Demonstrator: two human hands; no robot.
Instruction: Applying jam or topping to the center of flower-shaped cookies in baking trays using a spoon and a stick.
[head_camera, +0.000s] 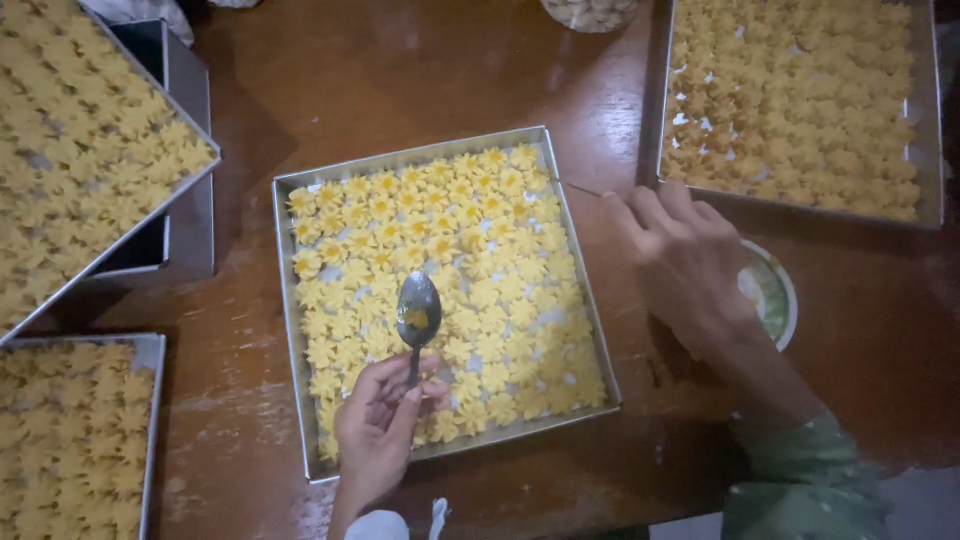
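Left hand (378, 425) pinched a metal spoon (418, 312) over the cookie tray (300, 400), while at three o'clock the right hand (685, 260) gripped a thin stick (580, 187)

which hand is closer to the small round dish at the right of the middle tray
Right. The right hand lies over the small round dish, partly covering it. The left hand is far across the middle tray, holding a spoon.
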